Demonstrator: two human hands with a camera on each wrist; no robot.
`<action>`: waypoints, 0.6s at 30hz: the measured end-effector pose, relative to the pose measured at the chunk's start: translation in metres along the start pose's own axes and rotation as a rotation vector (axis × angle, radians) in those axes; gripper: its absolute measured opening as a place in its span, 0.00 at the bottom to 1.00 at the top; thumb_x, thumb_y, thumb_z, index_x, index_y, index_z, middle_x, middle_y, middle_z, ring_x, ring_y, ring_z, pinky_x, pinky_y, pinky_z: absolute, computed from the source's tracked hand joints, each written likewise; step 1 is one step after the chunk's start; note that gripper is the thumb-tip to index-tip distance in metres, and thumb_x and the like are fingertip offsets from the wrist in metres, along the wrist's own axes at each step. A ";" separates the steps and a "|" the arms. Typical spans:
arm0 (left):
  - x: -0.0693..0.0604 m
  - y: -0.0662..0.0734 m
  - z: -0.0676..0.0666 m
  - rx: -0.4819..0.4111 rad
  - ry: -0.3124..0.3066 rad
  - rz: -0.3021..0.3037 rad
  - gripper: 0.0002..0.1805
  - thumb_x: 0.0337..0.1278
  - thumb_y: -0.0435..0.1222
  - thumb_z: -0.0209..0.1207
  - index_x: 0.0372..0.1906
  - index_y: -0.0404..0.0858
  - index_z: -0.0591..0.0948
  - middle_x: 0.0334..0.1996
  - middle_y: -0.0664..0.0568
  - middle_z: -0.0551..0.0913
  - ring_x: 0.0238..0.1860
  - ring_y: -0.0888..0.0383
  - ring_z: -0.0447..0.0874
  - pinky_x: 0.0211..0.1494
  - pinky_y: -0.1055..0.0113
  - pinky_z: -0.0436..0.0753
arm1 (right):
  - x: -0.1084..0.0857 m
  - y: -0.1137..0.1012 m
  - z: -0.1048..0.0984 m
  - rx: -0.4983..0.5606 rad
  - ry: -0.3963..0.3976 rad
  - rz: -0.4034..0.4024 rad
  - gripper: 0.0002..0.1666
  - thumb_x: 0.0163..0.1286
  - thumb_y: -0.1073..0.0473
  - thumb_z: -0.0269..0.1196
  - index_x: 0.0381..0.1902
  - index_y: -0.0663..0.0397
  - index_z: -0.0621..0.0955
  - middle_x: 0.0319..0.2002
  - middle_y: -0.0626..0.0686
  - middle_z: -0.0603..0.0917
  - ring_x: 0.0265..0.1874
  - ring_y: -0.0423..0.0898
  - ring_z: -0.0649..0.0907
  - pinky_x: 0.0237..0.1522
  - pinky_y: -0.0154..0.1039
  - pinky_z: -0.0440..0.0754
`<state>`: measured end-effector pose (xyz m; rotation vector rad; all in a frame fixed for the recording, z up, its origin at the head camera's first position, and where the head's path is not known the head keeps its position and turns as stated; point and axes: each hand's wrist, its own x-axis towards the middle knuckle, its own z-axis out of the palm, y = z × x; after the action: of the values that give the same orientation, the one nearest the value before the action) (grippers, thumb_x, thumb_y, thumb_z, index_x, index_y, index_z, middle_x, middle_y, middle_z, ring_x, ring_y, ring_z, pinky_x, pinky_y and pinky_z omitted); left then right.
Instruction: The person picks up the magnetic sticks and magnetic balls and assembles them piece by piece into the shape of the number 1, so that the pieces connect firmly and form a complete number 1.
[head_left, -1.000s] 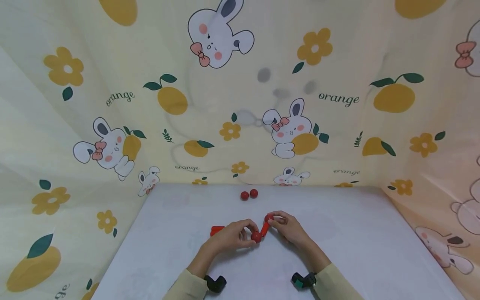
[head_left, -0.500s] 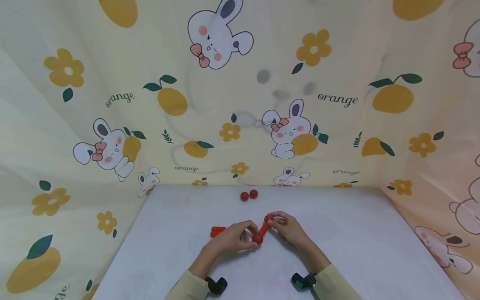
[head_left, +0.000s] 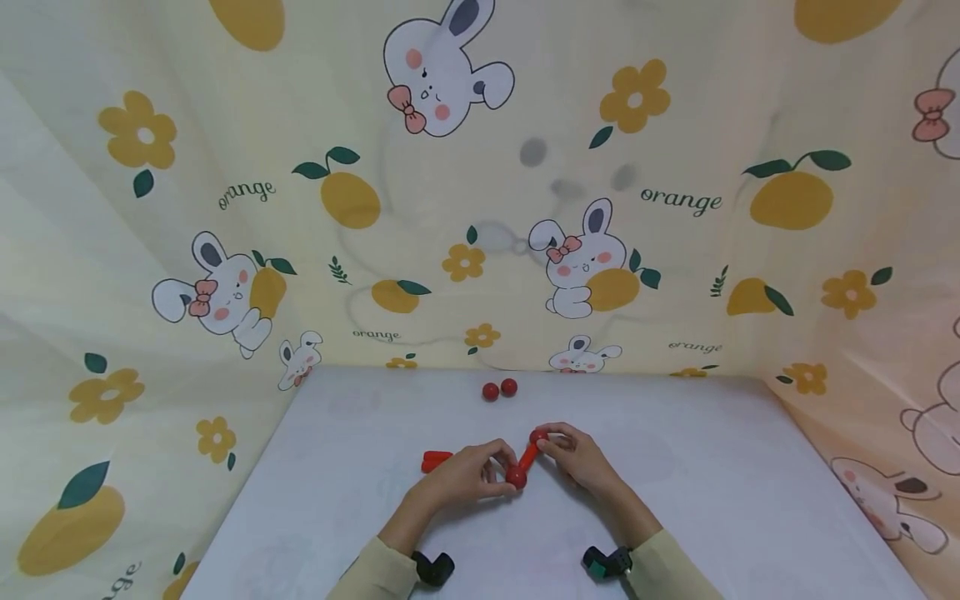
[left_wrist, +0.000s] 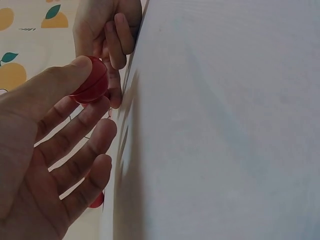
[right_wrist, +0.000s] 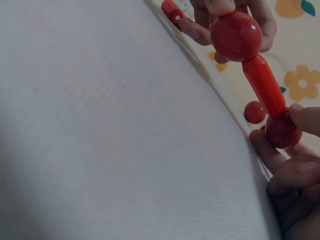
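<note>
A red rod [head_left: 528, 457] has a red ball at each end, making a dumbbell shape above the white table. My left hand [head_left: 472, 473] pinches the nearer ball [right_wrist: 237, 36] between thumb and fingers. At the far end, my right hand [head_left: 579, 457] pinches the other ball [right_wrist: 283, 131] with thumb and fingertips. The right wrist view shows the rod meeting both balls. In the left wrist view, the near ball hides the rod, and my left hand's other fingers are spread.
Two loose red balls [head_left: 499, 389] lie near the table's back edge. Red rods [head_left: 435, 461] lie left of my left hand, partly hidden by it. A patterned cloth [head_left: 420, 250] hangs behind the white table [head_left: 360, 417].
My left hand has moved its ball slightly right and toward me, onto the rod's near end, where a small offset showed before. My right hand has stayed almost still.
</note>
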<state>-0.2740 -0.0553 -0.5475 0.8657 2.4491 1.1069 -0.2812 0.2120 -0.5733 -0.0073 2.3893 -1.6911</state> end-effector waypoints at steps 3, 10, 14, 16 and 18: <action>0.000 -0.001 0.000 0.008 0.008 0.000 0.19 0.64 0.45 0.76 0.54 0.56 0.79 0.46 0.67 0.85 0.36 0.66 0.81 0.44 0.72 0.82 | 0.000 0.001 -0.001 -0.001 -0.009 -0.006 0.26 0.78 0.43 0.68 0.68 0.41 0.81 0.44 0.54 0.89 0.14 0.46 0.68 0.18 0.33 0.67; 0.002 -0.006 0.003 0.004 0.032 -0.025 0.19 0.64 0.45 0.75 0.53 0.56 0.80 0.44 0.67 0.86 0.38 0.67 0.81 0.46 0.71 0.82 | 0.002 0.004 0.000 -0.012 0.004 -0.023 0.26 0.79 0.45 0.67 0.71 0.38 0.80 0.51 0.54 0.87 0.16 0.46 0.71 0.19 0.34 0.70; 0.004 -0.008 0.005 -0.018 0.045 -0.035 0.18 0.65 0.46 0.74 0.54 0.55 0.80 0.44 0.66 0.86 0.37 0.66 0.82 0.46 0.71 0.83 | 0.002 0.003 0.001 0.023 0.020 -0.033 0.28 0.79 0.50 0.67 0.73 0.42 0.76 0.54 0.55 0.88 0.14 0.46 0.70 0.18 0.33 0.70; 0.004 -0.008 0.006 -0.018 0.055 -0.042 0.18 0.66 0.47 0.74 0.54 0.55 0.80 0.45 0.66 0.86 0.37 0.66 0.82 0.45 0.71 0.83 | 0.002 0.002 0.002 0.053 0.031 -0.037 0.27 0.79 0.53 0.67 0.72 0.45 0.75 0.53 0.55 0.89 0.14 0.45 0.69 0.18 0.33 0.69; 0.005 -0.007 0.007 -0.014 0.071 -0.060 0.17 0.66 0.48 0.73 0.54 0.56 0.80 0.45 0.66 0.86 0.37 0.65 0.82 0.45 0.71 0.83 | 0.003 0.001 0.002 0.077 0.035 -0.040 0.25 0.79 0.54 0.67 0.69 0.46 0.75 0.52 0.54 0.90 0.14 0.44 0.68 0.18 0.33 0.67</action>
<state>-0.2769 -0.0522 -0.5577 0.7561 2.5038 1.1511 -0.2836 0.2104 -0.5756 -0.0137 2.3619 -1.8146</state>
